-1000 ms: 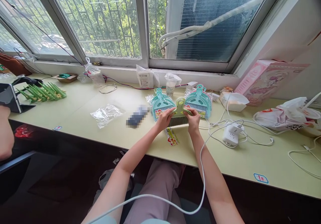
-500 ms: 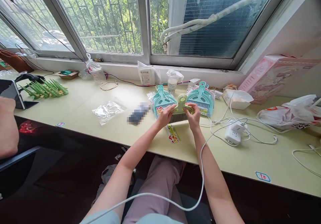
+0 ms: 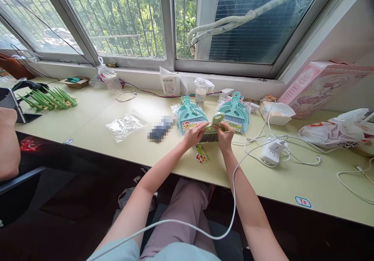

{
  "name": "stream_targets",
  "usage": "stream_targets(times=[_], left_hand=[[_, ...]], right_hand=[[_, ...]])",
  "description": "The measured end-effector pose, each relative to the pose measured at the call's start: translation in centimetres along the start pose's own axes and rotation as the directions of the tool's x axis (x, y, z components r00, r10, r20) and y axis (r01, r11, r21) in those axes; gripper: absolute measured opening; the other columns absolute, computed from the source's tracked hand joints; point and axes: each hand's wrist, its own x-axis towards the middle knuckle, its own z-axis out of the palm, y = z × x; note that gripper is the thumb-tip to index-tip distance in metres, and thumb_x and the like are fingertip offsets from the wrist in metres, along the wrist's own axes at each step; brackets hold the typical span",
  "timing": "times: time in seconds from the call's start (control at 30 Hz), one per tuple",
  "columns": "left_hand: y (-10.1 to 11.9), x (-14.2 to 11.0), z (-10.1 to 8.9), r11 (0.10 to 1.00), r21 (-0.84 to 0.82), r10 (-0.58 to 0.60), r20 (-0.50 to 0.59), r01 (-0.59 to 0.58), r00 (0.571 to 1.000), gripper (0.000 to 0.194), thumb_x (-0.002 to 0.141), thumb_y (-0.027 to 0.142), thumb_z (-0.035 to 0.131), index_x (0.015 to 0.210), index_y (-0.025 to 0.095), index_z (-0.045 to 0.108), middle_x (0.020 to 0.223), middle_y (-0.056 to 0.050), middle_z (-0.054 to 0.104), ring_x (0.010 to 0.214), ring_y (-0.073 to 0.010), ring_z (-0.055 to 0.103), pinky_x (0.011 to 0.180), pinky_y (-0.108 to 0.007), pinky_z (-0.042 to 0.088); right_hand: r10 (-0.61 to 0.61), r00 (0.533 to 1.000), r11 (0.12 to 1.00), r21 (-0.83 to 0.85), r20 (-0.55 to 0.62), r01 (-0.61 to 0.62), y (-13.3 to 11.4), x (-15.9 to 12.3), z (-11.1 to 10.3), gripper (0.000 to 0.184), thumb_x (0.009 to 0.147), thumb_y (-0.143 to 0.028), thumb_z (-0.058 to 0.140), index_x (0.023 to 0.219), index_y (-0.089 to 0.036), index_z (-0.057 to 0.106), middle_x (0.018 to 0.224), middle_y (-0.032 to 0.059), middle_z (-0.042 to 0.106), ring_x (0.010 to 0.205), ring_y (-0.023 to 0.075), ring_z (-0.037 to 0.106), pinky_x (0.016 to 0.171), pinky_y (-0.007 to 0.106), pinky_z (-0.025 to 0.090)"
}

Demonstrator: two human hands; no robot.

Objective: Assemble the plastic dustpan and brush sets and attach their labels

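Observation:
Between my two hands is a small green hand brush (image 3: 209, 137), held above the table with its dark bristles downward. My left hand (image 3: 196, 133) is closed on the left end of its green head, and my right hand (image 3: 224, 136) pinches the right side near the handle. Below the brush lies a printed card label (image 3: 202, 154) in yellow-green and red. Just behind my hands are two teal dustpan and brush sets, one at the left (image 3: 189, 115) and one at the right (image 3: 236, 112), with clear wrapping and labels.
A crumpled clear plastic bag (image 3: 124, 126) and a pixelated dark object (image 3: 160, 129) lie to the left. White cables and a power strip (image 3: 271, 154) are at right, near a plastic bag (image 3: 333, 130). One cable crosses over my right arm. Another person's arm (image 3: 8, 144) is at far left.
The green brush has tilted, so its handle leans further to the right and looks foreshortened. Both hands keep their hold. The whole view has shifted slightly.

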Motion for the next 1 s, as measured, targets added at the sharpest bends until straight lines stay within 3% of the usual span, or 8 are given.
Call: stream_targets(times=[0.2, 0.3, 0.37, 0.47, 0.53, 0.73, 0.9, 1.0], left_hand=[[-0.3, 0.7, -0.3, 0.981, -0.121, -0.179, -0.288, 0.150, 0.941, 0.032, 0.095, 0.038, 0.049, 0.120, 0.024, 0.063, 0.098, -0.008, 0.072, 0.095, -0.0206, 0.069, 0.084, -0.035, 0.055], [-1.0, 1.5, -1.9, 0.919, -0.279, -0.393, -0.587, 0.278, 0.708, 0.032, 0.093, 0.045, 0.054, 0.116, 0.023, 0.061, 0.083, -0.002, 0.068, 0.079, -0.0169, 0.067, 0.077, -0.031, 0.055], [-1.5, 2.0, -3.2, 0.872, -0.397, -0.489, -0.695, 0.286, 0.527, 0.031, 0.092, 0.044, 0.056, 0.114, 0.023, 0.058, 0.091, -0.003, 0.067, 0.085, -0.0159, 0.066, 0.081, -0.030, 0.053], [-2.0, 2.3, -4.6, 0.820, -0.498, -0.570, -0.755, 0.282, 0.324, 0.028, 0.093, 0.040, 0.055, 0.113, 0.021, 0.056, 0.109, -0.007, 0.064, 0.103, -0.0165, 0.064, 0.093, -0.029, 0.050], [-2.1, 2.3, -4.9, 0.798, -0.526, -0.596, -0.760, 0.294, 0.259, 0.027, 0.094, 0.037, 0.052, 0.116, 0.020, 0.053, 0.116, -0.009, 0.062, 0.109, -0.0169, 0.062, 0.098, -0.030, 0.048], [-1.8, 2.1, -4.1, 0.790, -0.487, -0.600, -0.739, 0.373, 0.307, 0.044, 0.094, 0.040, 0.054, 0.132, 0.022, 0.039, 0.134, -0.013, 0.054, 0.125, -0.0196, 0.055, 0.104, -0.033, 0.046], [-1.6, 2.2, -3.8, 0.784, -0.434, -0.595, -0.731, 0.444, 0.336, 0.056, 0.092, 0.043, 0.058, 0.139, 0.025, 0.032, 0.144, -0.014, 0.045, 0.132, -0.0215, 0.050, 0.108, -0.034, 0.045], [-1.5, 2.3, -3.7, 0.794, -0.407, -0.580, -0.729, 0.451, 0.364, 0.063, 0.089, 0.046, 0.061, 0.140, 0.024, 0.031, 0.146, -0.015, 0.044, 0.136, -0.0223, 0.046, 0.110, -0.034, 0.043]], right_hand=[[-0.248, 0.966, 0.873, -0.449, -0.072, 0.191, -1.1, -1.1, 0.2, 0.034, 0.092, -0.046, 0.045, 0.107, -0.021, 0.061, 0.116, 0.0126, 0.064, 0.113, 0.0285, 0.056, 0.096, 0.046, 0.038], [-0.149, 0.987, 0.775, -0.628, -0.067, 0.075, -1.1, -1.4, 0.4, 0.033, 0.097, -0.041, 0.036, 0.098, -0.020, 0.061, 0.102, 0.0118, 0.066, 0.101, 0.0271, 0.059, 0.093, 0.046, 0.034], [0.066, 0.992, 0.686, -0.727, 0.111, 0.036, -0.9, -1.6, 0.7, 0.036, 0.097, -0.042, 0.037, 0.083, -0.020, 0.062, 0.083, 0.0082, 0.067, 0.085, 0.0247, 0.060, 0.090, 0.044, 0.033], [0.378, 0.833, 0.595, -0.795, 0.405, 0.117, -0.5, -2.2, 1.4, 0.041, 0.090, -0.053, 0.050, 0.071, -0.019, 0.063, 0.073, 0.0073, 0.065, 0.079, 0.0244, 0.059, 0.086, 0.043, 0.033], [0.451, 0.738, 0.620, -0.771, 0.502, 0.146, -0.5, -2.9, 1.8, 0.036, 0.083, -0.054, 0.061, 0.078, -0.019, 0.067, 0.087, 0.0090, 0.066, 0.090, 0.0267, 0.058, 0.084, 0.042, 0.035], [0.386, 0.527, 0.849, -0.515, 0.758, 0.119, 0.1, -3.6, 2.0, 0.030, 0.063, -0.021, 0.080, 0.091, -0.023, 0.069, 0.107, 0.0058, 0.057, 0.109, 0.0263, 0.054, 0.089, 0.037, 0.043], [0.380, 0.586, 0.915, -0.383, 0.716, -0.125, 1.7, -3.2, 1.5, 0.069, 0.055, -0.006, 0.077, 0.118, -0.026, 0.058, 0.113, 0.0048, 0.053, 0.083, 0.0158, 0.063, 0.076, 0.032, 0.054], [0.417, 0.574, 0.897, -0.422, 0.705, -0.133, 2.2, -2.9, 1.3, 0.059, 0.055, -0.005, 0.077, 0.109, -0.021, 0.062, 0.088, 0.0007, 0.060, 0.070, 0.0143, 0.061, 0.072, 0.031, 0.053]])
